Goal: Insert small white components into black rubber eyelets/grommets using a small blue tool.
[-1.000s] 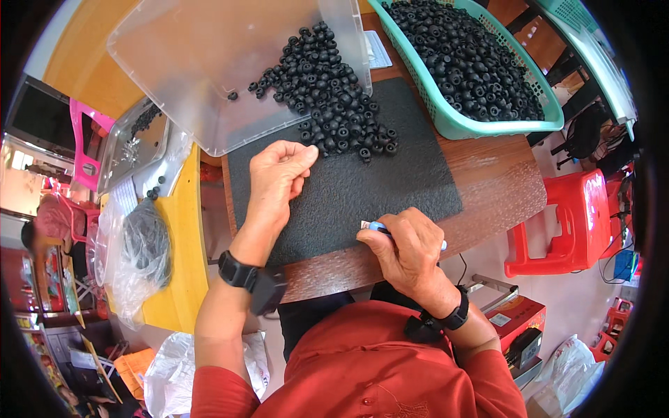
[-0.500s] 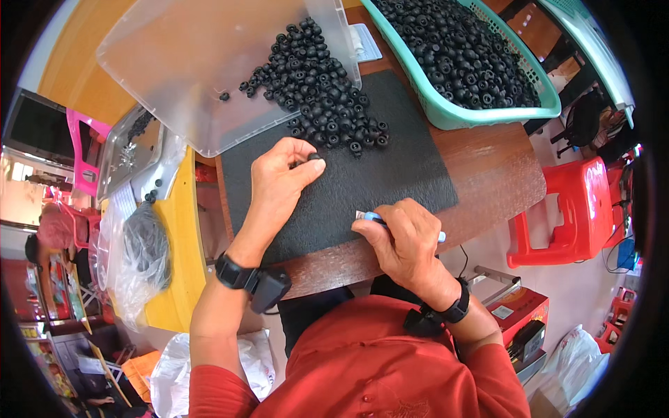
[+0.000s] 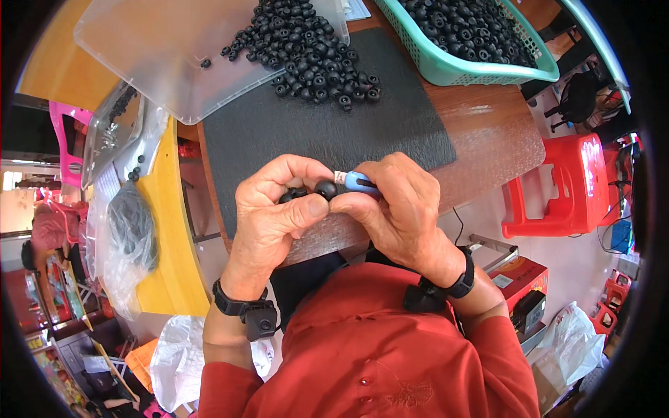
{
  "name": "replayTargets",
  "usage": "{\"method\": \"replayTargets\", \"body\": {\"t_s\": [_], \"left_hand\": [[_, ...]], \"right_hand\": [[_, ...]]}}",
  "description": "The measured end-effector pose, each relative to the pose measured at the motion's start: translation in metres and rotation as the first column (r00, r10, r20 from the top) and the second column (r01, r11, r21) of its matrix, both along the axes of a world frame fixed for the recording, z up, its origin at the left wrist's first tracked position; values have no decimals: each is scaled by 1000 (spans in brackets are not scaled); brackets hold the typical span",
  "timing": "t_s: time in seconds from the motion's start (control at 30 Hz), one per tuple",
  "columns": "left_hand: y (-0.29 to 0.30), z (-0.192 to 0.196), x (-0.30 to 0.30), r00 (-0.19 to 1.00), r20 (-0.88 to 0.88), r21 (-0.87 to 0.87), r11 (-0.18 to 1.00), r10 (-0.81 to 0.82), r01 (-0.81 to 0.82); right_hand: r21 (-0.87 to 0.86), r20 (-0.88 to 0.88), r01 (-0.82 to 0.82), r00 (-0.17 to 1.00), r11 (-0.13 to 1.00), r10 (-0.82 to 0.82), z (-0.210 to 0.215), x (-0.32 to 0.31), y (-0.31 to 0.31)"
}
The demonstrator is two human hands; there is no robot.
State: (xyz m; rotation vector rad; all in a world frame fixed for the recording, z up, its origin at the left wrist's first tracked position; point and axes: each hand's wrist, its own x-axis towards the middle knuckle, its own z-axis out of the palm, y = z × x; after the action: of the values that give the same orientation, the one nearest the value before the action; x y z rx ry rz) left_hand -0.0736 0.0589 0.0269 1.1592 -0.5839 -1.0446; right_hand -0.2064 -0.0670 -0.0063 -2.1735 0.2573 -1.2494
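My left hand (image 3: 268, 202) pinches a small round black part (image 3: 325, 189) between thumb and fingertips, and more black parts show behind in its curled fingers. Closed around a small light-blue cutter (image 3: 361, 182) with a short blade, my right hand (image 3: 404, 209) brings the blade end against or just beside that part. Its thumb tip meets the part's lower right side. Both hands are over the near edge of the black mat (image 3: 397, 118). Beyond them, a heap of similar holed black parts (image 3: 313, 63) spills from a tilted clear plastic bin (image 3: 160, 56) onto the mat.
A teal basket (image 3: 481, 72) full of black parts stands at the far right of the brown table (image 3: 498, 132). Left, a yellow table (image 3: 164, 279) bears a plastic bag (image 3: 132, 223) and a metal tray (image 3: 97, 150). A red stool (image 3: 564, 181) stands at right.
My left hand has drawn back from the heap toward me with black parts in it. The right hand has moved up and left with the cutter, so the two hands now meet.
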Motion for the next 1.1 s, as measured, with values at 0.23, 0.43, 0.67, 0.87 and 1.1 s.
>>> {"method": "replayTargets", "body": {"t_s": [0.23,0.43,0.67,0.87,1.1], "left_hand": [[4,-3,-4,997,-75,-3,1000,13,-14],[5,-4,-7,994,-109,-5,1000,25,-25],[6,-9,-12,966,-256,-22,999,24,-31],[-2,-17,-12,955,-294,25,999,47,-42],[-5,-12,-20,923,-379,107,994,63,-24]], "right_hand": [[-11,-7,-17,1000,1000,17,1,0,4],[-29,-6,0,1000,1000,0,-1,-1,7],[-111,-1,38,999,993,-38,-5,-1,8],[-168,-48,45,997,985,-54,-10,-2,0],[-127,-23,55,998,990,-58,-16,-3,2]]}}
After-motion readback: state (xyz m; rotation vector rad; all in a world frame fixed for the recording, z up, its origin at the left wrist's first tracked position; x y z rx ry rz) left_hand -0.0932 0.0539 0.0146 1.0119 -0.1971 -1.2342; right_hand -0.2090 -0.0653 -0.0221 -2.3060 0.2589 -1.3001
